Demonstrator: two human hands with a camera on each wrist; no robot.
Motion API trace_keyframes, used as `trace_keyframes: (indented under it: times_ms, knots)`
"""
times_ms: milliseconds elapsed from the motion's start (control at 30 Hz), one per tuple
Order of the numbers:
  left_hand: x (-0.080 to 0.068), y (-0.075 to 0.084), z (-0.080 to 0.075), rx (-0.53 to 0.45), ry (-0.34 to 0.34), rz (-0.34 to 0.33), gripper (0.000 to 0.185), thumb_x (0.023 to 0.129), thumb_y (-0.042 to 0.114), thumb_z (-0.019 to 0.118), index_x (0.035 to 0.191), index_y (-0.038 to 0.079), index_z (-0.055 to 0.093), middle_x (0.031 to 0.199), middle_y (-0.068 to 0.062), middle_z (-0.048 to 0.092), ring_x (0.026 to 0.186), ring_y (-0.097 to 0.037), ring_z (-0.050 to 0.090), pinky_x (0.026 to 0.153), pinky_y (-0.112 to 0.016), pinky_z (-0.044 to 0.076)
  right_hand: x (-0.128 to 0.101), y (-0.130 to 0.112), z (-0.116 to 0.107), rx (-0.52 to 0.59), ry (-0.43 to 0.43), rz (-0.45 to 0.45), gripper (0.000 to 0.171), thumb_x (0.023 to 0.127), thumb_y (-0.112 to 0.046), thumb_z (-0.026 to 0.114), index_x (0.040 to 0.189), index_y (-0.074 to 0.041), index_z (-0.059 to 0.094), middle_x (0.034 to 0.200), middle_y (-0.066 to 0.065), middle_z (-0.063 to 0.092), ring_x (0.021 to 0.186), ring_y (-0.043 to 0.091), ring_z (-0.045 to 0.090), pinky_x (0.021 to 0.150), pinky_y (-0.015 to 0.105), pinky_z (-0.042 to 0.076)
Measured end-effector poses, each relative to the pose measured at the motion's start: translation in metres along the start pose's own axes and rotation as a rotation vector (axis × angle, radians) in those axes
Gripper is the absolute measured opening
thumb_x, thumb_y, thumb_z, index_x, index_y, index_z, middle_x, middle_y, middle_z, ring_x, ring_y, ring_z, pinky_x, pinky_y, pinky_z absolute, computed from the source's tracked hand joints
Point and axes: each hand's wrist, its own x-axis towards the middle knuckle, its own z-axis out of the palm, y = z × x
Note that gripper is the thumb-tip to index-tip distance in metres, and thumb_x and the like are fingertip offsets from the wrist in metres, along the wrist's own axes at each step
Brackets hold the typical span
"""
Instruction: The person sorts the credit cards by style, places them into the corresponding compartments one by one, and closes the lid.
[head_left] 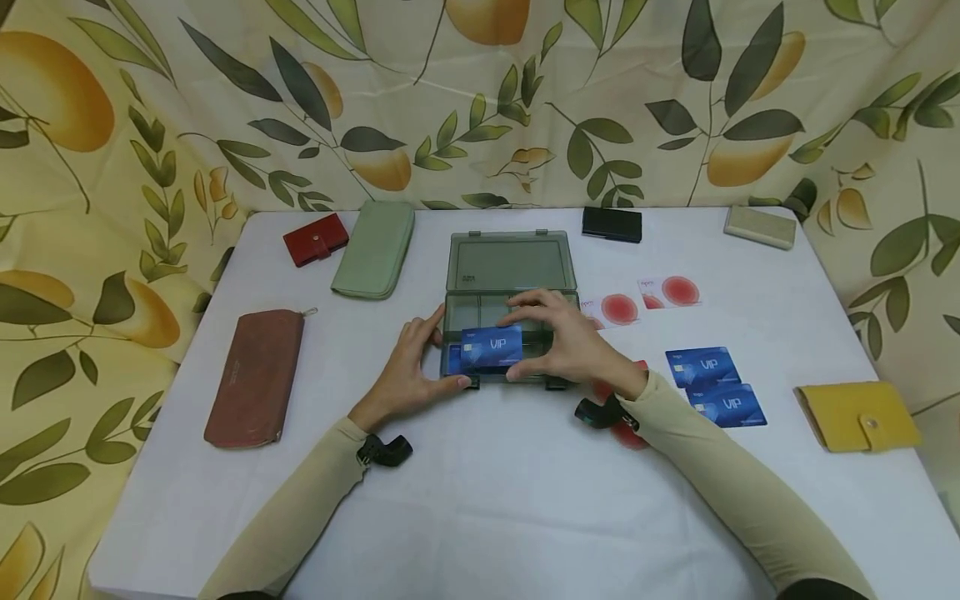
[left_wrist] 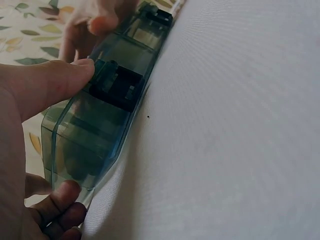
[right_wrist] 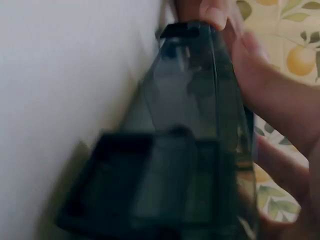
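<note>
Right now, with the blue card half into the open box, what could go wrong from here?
The blue VIP card sits tilted over the front compartment of the clear box, pinched by the right hand; it may catch on a divider and bend, or slip out. The left hand steadies only the box's left end, so a push could slide the box on the smooth white tablecloth. The right sleeve lies over a red-circle card and could drag it.
</note>
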Motion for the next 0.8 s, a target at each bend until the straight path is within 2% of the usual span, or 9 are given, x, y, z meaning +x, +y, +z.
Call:
trace_keyframes:
  times_ms: [200,333,433,533,667,800]
  knots:
    - [0.002,0.003,0.001,0.009,0.0,-0.002,0.115,0.079,0.032,0.091,0.17,0.011,0.024,0.118,-0.013,0.051,0.112,-0.029,0.04,0.103,-0.049,0.036,0.002,-0.004,-0.005,-0.069,-0.07,0.006,0.07,0.072,-0.037,0.1,0.135,-0.019,0.074,0.156,0.016,0.051,0.143,0.041,0.043,0.111,0.068,0.038]
    - [0.002,0.004,0.002,0.0,0.003,-0.004,0.115,0.079,0.032,0.091,0.17,0.011,0.025,0.118,-0.013,0.052,0.112,-0.029,0.04,0.104,-0.048,0.036,-0.011,0.002,-0.026,-0.066,-0.042,0.03,0.07,0.074,-0.032,0.099,0.136,-0.015,0.073,0.156,0.014,0.051,0.144,0.04,0.043,0.112,0.068,0.039]
    - [0.001,0.004,0.002,-0.002,0.002,-0.012,0.115,0.078,0.033,0.091,0.17,0.01,0.025,0.118,-0.012,0.052,0.111,-0.028,0.04,0.103,-0.048,0.036,-0.032,0.013,-0.058,-0.09,0.033,0.068,0.067,0.072,-0.026,0.101,0.132,-0.01,0.074,0.147,0.015,0.057,0.139,0.039,0.048,0.108,0.067,0.042]
    - [-0.001,0.004,0.002,0.002,0.002,-0.018,0.114,0.079,0.036,0.09,0.169,0.01,0.026,0.117,-0.011,0.052,0.111,-0.027,0.041,0.103,-0.048,0.037,-0.061,0.025,-0.096,-0.159,0.07,0.164,0.064,0.071,-0.024,0.101,0.128,-0.009,0.076,0.137,0.016,0.061,0.127,0.039,0.054,0.099,0.065,0.048]
    - [-0.002,0.003,0.002,0.005,0.003,-0.019,0.114,0.079,0.039,0.089,0.169,0.01,0.027,0.117,-0.011,0.052,0.111,-0.026,0.041,0.103,-0.048,0.037,-0.104,0.046,-0.136,-0.261,0.011,0.321,0.058,0.074,-0.027,0.099,0.125,-0.009,0.077,0.132,0.019,0.063,0.123,0.04,0.054,0.094,0.064,0.052]
    - [-0.002,0.001,0.003,-0.003,0.005,-0.018,0.114,0.078,0.039,0.089,0.169,0.01,0.027,0.117,-0.012,0.052,0.112,-0.028,0.041,0.104,-0.049,0.037,-0.138,0.069,-0.153,-0.311,-0.075,0.435,0.06,0.072,-0.033,0.099,0.122,-0.007,0.077,0.133,0.026,0.062,0.127,0.047,0.048,0.1,0.071,0.045]
